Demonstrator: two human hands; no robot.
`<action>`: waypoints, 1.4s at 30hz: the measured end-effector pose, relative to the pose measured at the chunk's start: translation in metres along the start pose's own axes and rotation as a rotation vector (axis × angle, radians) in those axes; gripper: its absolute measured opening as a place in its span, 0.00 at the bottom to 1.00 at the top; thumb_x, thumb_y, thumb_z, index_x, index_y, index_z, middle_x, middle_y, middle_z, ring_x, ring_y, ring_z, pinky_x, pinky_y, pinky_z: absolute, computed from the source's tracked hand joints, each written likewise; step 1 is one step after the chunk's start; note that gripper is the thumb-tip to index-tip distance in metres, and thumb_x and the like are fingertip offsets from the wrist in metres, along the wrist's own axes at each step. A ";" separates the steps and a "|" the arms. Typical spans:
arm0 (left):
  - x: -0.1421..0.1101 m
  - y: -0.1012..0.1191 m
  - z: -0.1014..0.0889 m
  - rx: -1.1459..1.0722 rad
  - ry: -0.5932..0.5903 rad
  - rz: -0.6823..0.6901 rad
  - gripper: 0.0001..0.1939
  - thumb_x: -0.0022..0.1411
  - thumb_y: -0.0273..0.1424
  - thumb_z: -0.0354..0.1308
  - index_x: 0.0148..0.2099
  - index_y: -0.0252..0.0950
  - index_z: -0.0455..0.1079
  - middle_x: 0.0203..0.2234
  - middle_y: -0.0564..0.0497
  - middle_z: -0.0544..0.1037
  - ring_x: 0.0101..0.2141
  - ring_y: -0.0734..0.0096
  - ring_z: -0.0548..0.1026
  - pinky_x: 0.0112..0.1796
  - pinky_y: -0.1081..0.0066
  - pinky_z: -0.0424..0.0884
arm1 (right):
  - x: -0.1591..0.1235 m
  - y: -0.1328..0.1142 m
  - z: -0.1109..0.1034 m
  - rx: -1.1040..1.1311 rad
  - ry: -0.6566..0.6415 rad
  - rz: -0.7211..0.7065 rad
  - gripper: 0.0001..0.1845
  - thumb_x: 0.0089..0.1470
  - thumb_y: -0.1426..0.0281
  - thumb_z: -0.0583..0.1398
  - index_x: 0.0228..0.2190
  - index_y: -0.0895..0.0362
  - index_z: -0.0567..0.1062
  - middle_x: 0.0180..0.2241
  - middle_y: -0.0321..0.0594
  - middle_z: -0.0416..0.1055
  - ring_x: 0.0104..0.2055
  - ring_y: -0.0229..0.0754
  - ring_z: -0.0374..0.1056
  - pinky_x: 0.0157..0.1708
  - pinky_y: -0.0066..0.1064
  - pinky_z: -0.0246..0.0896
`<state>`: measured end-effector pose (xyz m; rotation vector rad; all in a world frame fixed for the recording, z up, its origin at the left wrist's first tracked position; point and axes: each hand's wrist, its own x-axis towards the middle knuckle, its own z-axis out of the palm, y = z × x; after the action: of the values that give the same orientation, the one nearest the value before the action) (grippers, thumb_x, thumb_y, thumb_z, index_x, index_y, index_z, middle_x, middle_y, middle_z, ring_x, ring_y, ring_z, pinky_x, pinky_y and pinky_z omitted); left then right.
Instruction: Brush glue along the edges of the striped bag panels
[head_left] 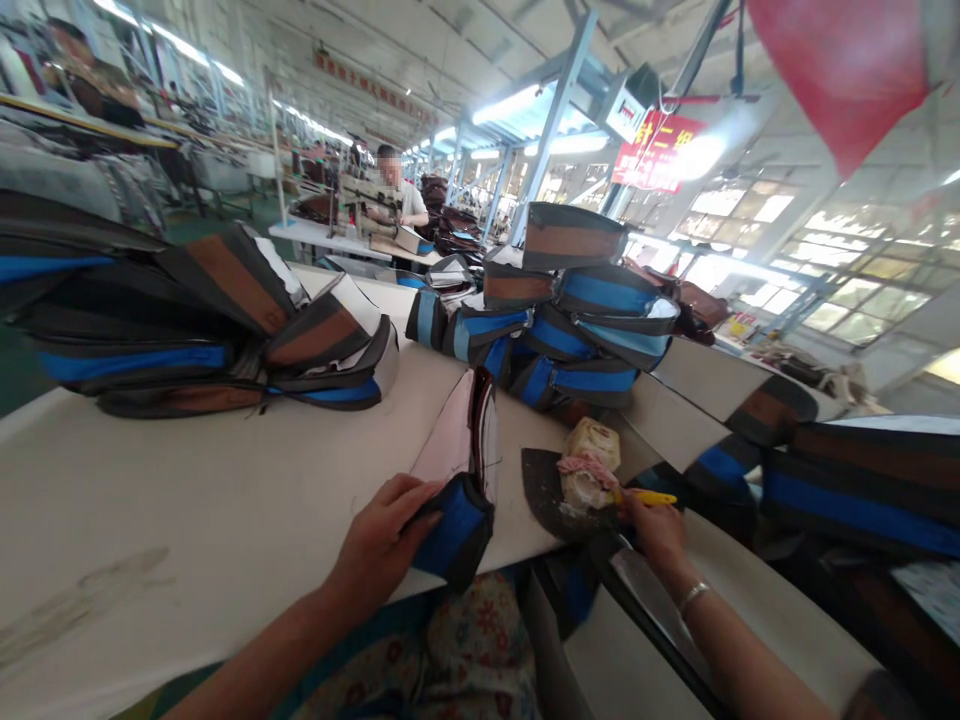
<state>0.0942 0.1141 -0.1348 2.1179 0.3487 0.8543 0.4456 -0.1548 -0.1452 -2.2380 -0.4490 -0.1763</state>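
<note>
My left hand (pixel 386 535) is closed on a folded bag piece (pixel 454 525) with a blue and dark grey outer face and a pale lining. The piece stands upright near the table's front edge. In my right hand (pixel 656 535) is a brush with a yellow handle (pixel 654 497); its tip is at the mouth of a glue pot and cannot be made out. The glue pot (pixel 589 487), crusted and wrapped with a pink rag (pixel 585 465), sits on a dark scrap sheet (pixel 541 490).
Bag pieces (pixel 169 355) in blue, brown and grey are heaped at the left of the pale table (pixel 247 500). Another stack (pixel 577 340) rises beyond the pot, and more pieces (pixel 862 490) lie at the right. A person (pixel 405 200) works at a machine farther back.
</note>
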 end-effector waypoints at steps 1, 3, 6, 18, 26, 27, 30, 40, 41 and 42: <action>0.003 0.005 -0.001 -0.028 -0.017 -0.006 0.14 0.69 0.32 0.53 0.55 0.42 0.71 0.41 0.50 0.73 0.43 0.68 0.74 0.44 0.71 0.71 | -0.001 -0.008 -0.007 -0.005 -0.005 -0.018 0.20 0.52 0.53 0.62 0.25 0.57 0.77 0.17 0.40 0.72 0.22 0.48 0.71 0.28 0.38 0.67; 0.009 0.015 -0.003 -0.076 -0.048 -0.014 0.13 0.69 0.32 0.52 0.53 0.41 0.72 0.39 0.50 0.72 0.41 0.68 0.73 0.42 0.71 0.71 | -0.002 -0.030 -0.022 0.016 -0.007 -0.069 0.19 0.49 0.53 0.63 0.23 0.56 0.78 0.17 0.43 0.73 0.24 0.52 0.72 0.29 0.39 0.66; 0.018 0.030 -0.004 -0.147 -0.074 0.000 0.12 0.69 0.33 0.52 0.50 0.39 0.73 0.37 0.50 0.71 0.39 0.68 0.73 0.40 0.71 0.70 | -0.010 -0.081 -0.044 0.090 0.040 -0.144 0.20 0.52 0.52 0.62 0.30 0.57 0.78 0.22 0.42 0.75 0.26 0.50 0.72 0.29 0.37 0.66; 0.023 0.061 0.013 -0.299 -0.112 0.020 0.09 0.63 0.26 0.54 0.43 0.37 0.74 0.34 0.51 0.68 0.38 0.68 0.70 0.41 0.71 0.66 | -0.108 -0.253 -0.041 0.284 -0.281 -1.082 0.04 0.62 0.72 0.61 0.39 0.53 0.75 0.33 0.35 0.74 0.33 0.39 0.70 0.35 0.33 0.64; 0.027 0.062 0.005 -0.357 -0.115 -0.020 0.05 0.62 0.28 0.55 0.36 0.35 0.73 0.32 0.52 0.68 0.37 0.68 0.69 0.39 0.71 0.64 | -0.091 -0.232 -0.054 0.040 -0.262 -1.276 0.07 0.63 0.76 0.59 0.42 0.55 0.72 0.35 0.38 0.73 0.36 0.41 0.70 0.37 0.35 0.65; 0.028 0.063 0.005 -0.363 -0.114 -0.031 0.05 0.62 0.27 0.56 0.36 0.35 0.73 0.32 0.52 0.67 0.37 0.68 0.69 0.39 0.71 0.64 | -0.093 -0.234 -0.057 0.027 -0.235 -1.287 0.07 0.63 0.76 0.60 0.43 0.55 0.72 0.36 0.39 0.74 0.37 0.42 0.70 0.37 0.35 0.65; 0.028 0.063 0.006 -0.387 -0.117 -0.043 0.05 0.62 0.26 0.56 0.37 0.36 0.74 0.32 0.53 0.67 0.36 0.69 0.69 0.39 0.71 0.64 | -0.103 -0.241 -0.051 0.056 -0.232 -1.328 0.09 0.63 0.76 0.60 0.44 0.56 0.71 0.36 0.41 0.73 0.38 0.43 0.70 0.37 0.35 0.67; 0.027 0.061 0.001 -0.425 -0.113 -0.114 0.08 0.63 0.31 0.56 0.39 0.36 0.76 0.33 0.52 0.68 0.37 0.68 0.70 0.39 0.71 0.65 | -0.096 -0.211 -0.058 0.016 -0.233 -1.347 0.12 0.61 0.80 0.59 0.45 0.58 0.71 0.37 0.43 0.72 0.40 0.43 0.70 0.44 0.38 0.68; 0.027 0.061 0.001 -0.435 -0.112 -0.120 0.08 0.63 0.31 0.56 0.39 0.36 0.76 0.33 0.52 0.68 0.37 0.68 0.70 0.39 0.71 0.65 | -0.098 -0.211 -0.059 0.023 -0.206 -1.344 0.12 0.61 0.80 0.59 0.45 0.58 0.71 0.37 0.43 0.72 0.41 0.43 0.70 0.44 0.37 0.68; 0.027 0.062 0.002 -0.448 -0.115 -0.126 0.08 0.63 0.31 0.56 0.40 0.37 0.76 0.33 0.52 0.68 0.37 0.68 0.70 0.39 0.71 0.65 | -0.101 -0.212 -0.058 0.035 -0.187 -1.341 0.12 0.61 0.80 0.60 0.45 0.59 0.71 0.37 0.44 0.72 0.41 0.44 0.69 0.44 0.38 0.68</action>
<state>0.1128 0.0875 -0.0759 1.7005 0.2046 0.6613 0.2741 -0.0993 0.0156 -1.5632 -1.9547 -0.6207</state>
